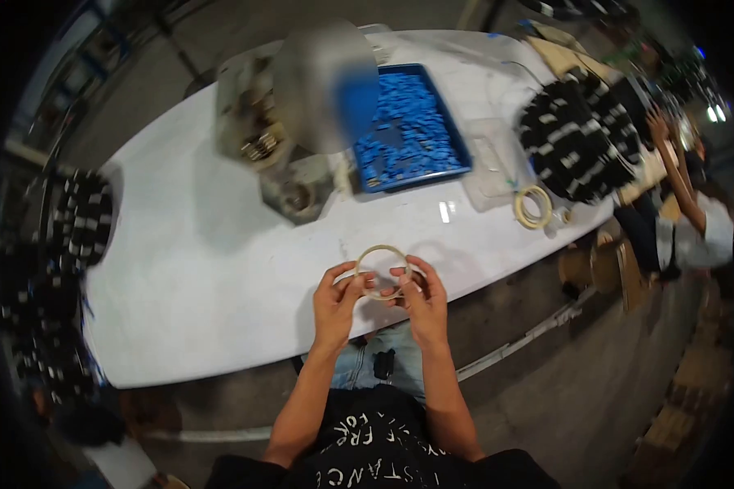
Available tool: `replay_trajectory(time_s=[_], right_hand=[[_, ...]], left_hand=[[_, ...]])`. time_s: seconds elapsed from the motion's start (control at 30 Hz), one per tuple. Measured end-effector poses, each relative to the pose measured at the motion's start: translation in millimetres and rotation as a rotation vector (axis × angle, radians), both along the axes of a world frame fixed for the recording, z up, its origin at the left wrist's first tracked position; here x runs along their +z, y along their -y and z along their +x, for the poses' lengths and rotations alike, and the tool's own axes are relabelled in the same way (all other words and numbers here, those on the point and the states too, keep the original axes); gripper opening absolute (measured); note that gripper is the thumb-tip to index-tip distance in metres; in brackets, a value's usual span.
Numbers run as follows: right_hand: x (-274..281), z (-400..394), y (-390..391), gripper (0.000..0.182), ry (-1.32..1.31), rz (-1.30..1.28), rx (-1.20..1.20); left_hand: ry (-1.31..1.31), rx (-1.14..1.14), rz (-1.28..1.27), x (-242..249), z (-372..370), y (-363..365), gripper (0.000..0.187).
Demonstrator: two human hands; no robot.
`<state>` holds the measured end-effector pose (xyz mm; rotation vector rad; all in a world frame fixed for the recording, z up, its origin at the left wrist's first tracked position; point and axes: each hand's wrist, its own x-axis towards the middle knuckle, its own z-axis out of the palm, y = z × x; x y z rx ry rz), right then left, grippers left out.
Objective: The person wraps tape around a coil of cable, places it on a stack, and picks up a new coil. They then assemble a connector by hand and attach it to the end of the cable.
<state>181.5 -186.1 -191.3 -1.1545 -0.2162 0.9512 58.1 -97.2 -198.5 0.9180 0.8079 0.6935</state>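
Note:
Over the near part of the white table, I hold up a thin beige ring (382, 248) that looks like a roll of tape. My left hand (338, 297) grips its left side between thumb and fingers. On its right side, my right hand (422, 300) is closed in the same way. The ring's middle is open, and some fingertips show through it. More beige tape rolls (532, 209) lie at the right edge of the table, apart from my hands.
A blue tray (457, 169) full of small blue pieces stands on the white table (187, 285). Left of it is a grey fixture (294, 196), partly covered by a blurred grey shape (314, 90). Black-and-white bundles (579, 138) sit right, near another person's arm (681, 183).

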Motion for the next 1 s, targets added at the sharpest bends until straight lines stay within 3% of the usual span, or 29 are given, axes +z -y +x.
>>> replay_trajectory(time_s=[0.07,0.13,0.2,0.27,0.33,0.4,0.53,0.6,0.67,0.73,0.8,1.0], right_hand=[[-2.1,4.9,9.9,0.045,0.029,0.041,-0.062],[-2.6,10.8,14.7,0.046,0.147,0.046,-0.006],[-4.8,18.5,23.6,0.046,0.128,0.017,-0.056],[-20.5,27.9,30.1,0.045,0.299,-0.092,-0.09],[-23.4,40.3,39.0,0.044,0.259,-0.115,-0.163],[-34.9,61.0,48.9,0.043,0.068,0.012,-0.366],[-43.8,103.9,67.3,0.042,0.079,-0.033,-0.515],[-44.2,130.6,75.7,0.043,0.06,-0.062,-0.559],[-43.4,159.7,78.7,0.045,0.191,-0.086,-0.667],[-43.1,189.2,79.1,0.048,0.255,-0.123,-0.695],[-43.7,214.0,77.3,0.05,0.411,-0.197,-0.707],[-36.8,241.1,73.5,0.056,0.48,-0.304,-0.619]], left_hand=[[-0.008,-0.058,0.028,-10.5,7.5,-0.5,0.033],[-0.054,0.081,-0.042,-17.4,20.7,1.9,0.032],[-0.054,0.021,-0.006,-17.4,32.5,7.8,0.035],[-0.06,-0.017,0.037,-18.0,45.4,10.0,0.038],[-0.179,-0.108,0.291,-15.4,63.9,15.5,0.041],[-0.148,-0.134,0.216,-12.8,101.6,23.5,0.039],[-0.158,-0.269,0.144,-20.3,162.9,30.1,0.041],[-0.218,-0.405,0.46,-18.6,198.8,36.1,0.04],[-0.243,-0.458,0.45,-13.3,234.9,37.8,0.043],[-0.224,-0.559,0.774,-13.8,268.5,36.0,0.048],[-0.21,-0.579,0.776,-15.3,292.4,35.8,0.054],[-0.18,-0.75,0.989,-22.5,320.2,35.0,0.071]])
